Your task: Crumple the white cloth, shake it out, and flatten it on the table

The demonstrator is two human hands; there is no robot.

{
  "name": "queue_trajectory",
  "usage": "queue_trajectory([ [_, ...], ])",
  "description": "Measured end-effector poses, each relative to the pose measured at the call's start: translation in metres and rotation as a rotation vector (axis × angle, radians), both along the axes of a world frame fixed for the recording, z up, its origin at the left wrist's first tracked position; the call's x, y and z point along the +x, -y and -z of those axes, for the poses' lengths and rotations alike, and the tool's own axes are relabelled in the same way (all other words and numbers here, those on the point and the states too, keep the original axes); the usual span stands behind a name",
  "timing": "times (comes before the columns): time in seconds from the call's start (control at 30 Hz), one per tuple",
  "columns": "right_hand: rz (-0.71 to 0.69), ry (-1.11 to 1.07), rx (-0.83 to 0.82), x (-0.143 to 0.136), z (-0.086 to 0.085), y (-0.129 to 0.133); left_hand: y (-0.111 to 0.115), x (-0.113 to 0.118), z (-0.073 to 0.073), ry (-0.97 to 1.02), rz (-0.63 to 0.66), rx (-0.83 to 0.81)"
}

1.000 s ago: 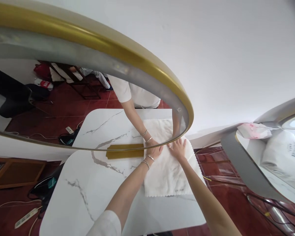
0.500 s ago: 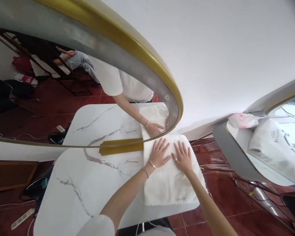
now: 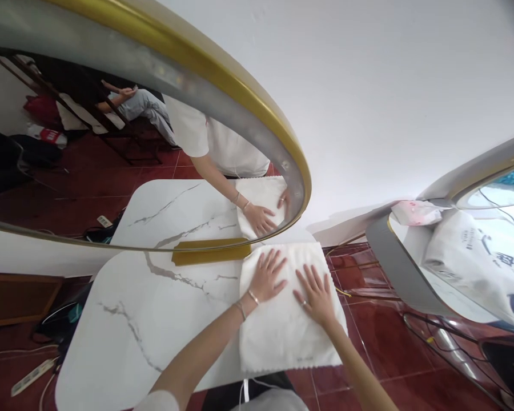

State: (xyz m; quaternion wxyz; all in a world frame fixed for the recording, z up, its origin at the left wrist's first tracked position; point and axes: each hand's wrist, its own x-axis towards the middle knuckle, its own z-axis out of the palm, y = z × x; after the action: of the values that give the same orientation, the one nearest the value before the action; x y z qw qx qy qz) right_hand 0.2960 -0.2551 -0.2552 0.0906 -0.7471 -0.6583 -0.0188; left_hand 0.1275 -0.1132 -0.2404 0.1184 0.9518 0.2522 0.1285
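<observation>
A white cloth (image 3: 282, 337) with scalloped edges lies flat over the right end of the white marble-patterned table (image 3: 111, 342). My left hand (image 3: 268, 277) rests palm down on the cloth's upper left part, fingers spread, bracelets at the wrist. To its right, my right hand (image 3: 317, 297) is also laid flat on the cloth with fingers apart and a ring on one finger. Neither hand grips anything. Both hands and the cloth also show in the mirror.
A large gold-framed mirror (image 3: 240, 74) stands over the table's back edge, above a gold plate (image 3: 209, 252). At right is a second table (image 3: 394, 268) with a printed white cloth (image 3: 475, 257) and a pink-white packet (image 3: 415, 212). A power strip (image 3: 33, 377) lies on the floor.
The cloth has shifted toward me and slightly left on the table, with both hands still on it. The view has also moved a little.
</observation>
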Motion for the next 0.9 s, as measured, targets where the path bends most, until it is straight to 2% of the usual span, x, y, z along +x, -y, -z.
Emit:
queue_trajectory([
  [0.1,0.013,0.016,-0.019,0.031,0.000,-0.052,-0.047,0.035,0.000,-0.039,-0.030,-0.007],
  [0.17,0.012,0.018,-0.041,0.045,-0.003,-0.080,-0.064,0.053,-0.002,-0.073,-0.103,-0.029],
  [0.23,0.015,0.019,-0.053,0.052,-0.006,-0.097,-0.061,0.059,-0.004,-0.073,-0.196,-0.038],
  [0.3,0.029,0.018,-0.048,0.053,-0.008,-0.100,-0.038,0.053,-0.003,-0.039,-0.210,-0.029],
  [0.4,0.086,0.008,-0.009,0.043,-0.005,-0.072,0.016,0.023,-0.002,0.001,-0.087,-0.034],
  [0.53,0.174,-0.021,0.076,0.009,0.004,0.003,0.077,-0.024,-0.010,-0.003,0.069,-0.102],
  [0.67,0.275,-0.054,0.115,-0.042,0.007,0.070,0.110,-0.063,-0.023,-0.026,0.169,-0.161],
  [0.77,0.352,-0.069,0.113,-0.075,0.004,0.089,0.124,-0.089,-0.024,-0.064,0.219,-0.204],
  [0.83,0.371,-0.075,0.108,-0.088,0.003,0.087,0.126,-0.096,-0.020,-0.049,0.151,-0.204],
  [0.9,0.377,-0.068,0.132,-0.092,0.004,0.080,0.117,-0.092,-0.014,0.026,-0.110,-0.183],
])
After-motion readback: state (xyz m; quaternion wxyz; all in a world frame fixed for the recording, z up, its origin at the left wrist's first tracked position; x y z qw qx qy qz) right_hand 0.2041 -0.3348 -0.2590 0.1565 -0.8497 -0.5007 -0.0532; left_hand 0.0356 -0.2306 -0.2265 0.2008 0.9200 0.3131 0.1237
